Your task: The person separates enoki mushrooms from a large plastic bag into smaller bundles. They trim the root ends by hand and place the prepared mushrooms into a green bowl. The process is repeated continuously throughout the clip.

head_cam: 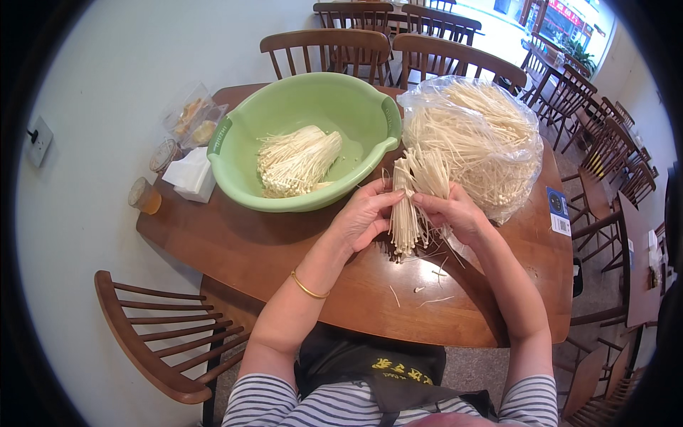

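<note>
Between my two hands, over the wooden table point(331, 267), is a bunch of enoki mushrooms point(406, 229), its caps pointing down toward me. My left hand point(368, 211) pinches the bunch from the left, thumb on top. My right hand point(453, 211) grips a looser bundle of enoki point(431, 172) beside it, the thumb meeting the first bunch. Behind my right hand, a large clear plastic bag point(528, 133) is heaped with enoki. At the left, a green plastic basin point(315, 101) holds a pile of enoki point(299, 160). Loose stems point(435, 300) lie on the table near me.
Left of the basin are a white tissue pack point(192, 176), a cup of amber liquid point(144, 196), a small basket point(165, 156) and clear plastic containers of food point(195, 117). A blue and white card point(558, 211) lies at the right edge. Wooden chairs point(325, 40) surround the table.
</note>
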`<state>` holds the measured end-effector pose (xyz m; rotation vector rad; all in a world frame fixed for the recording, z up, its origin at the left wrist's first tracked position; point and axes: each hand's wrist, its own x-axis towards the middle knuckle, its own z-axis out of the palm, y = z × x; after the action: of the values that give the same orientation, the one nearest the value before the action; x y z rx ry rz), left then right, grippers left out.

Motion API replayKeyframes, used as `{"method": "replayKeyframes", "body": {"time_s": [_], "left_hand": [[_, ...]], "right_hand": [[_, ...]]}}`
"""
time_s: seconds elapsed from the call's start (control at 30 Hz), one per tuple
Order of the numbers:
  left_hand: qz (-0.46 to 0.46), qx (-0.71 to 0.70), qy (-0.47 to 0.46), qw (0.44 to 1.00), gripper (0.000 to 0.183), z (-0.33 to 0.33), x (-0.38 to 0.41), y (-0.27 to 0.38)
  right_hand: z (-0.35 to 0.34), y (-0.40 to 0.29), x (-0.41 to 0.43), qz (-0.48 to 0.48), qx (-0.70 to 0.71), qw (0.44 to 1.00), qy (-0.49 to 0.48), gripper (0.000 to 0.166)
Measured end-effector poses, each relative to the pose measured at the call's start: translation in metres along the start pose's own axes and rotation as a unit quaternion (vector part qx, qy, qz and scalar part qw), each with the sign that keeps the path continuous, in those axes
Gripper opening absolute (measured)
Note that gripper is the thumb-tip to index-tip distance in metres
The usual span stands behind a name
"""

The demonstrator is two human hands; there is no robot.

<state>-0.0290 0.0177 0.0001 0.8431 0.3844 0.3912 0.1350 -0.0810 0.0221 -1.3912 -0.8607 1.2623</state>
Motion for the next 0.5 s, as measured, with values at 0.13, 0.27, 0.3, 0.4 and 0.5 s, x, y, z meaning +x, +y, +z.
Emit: {"method": "replayKeyframes", "body": {"time_s": [0.13, 0.27, 0.3, 0.4, 0.5], "left_hand": [[-0.003, 0.016, -0.008, 1.0, 0.037, -0.003, 0.0, 0.0], [0.026, 0.074, -0.005, 0.997, 0.034, -0.002, 0.001, -0.005], [0.031, 0.079, -0.003, 0.996, 0.033, 0.0, 0.0, -0.004], [0.046, 0.078, -0.002, 0.996, 0.032, -0.003, 0.002, -0.009], [0.051, 0.092, 0.009, 0.994, 0.029, -0.004, 0.001, -0.009]], "right_hand": [[-0.003, 0.001, 0.001, -0.001, 0.001, 1.0, -0.014, 0.019], [-0.01, 0.01, 0.005, -0.03, 0.0, 0.999, -0.042, 0.023], [-0.011, 0.01, 0.005, -0.026, -0.001, 0.999, -0.046, 0.023], [-0.012, 0.009, 0.006, -0.021, 0.003, 0.998, -0.062, 0.026], [-0.009, 0.004, 0.002, -0.053, 0.029, 0.996, -0.071, 0.027]]}}
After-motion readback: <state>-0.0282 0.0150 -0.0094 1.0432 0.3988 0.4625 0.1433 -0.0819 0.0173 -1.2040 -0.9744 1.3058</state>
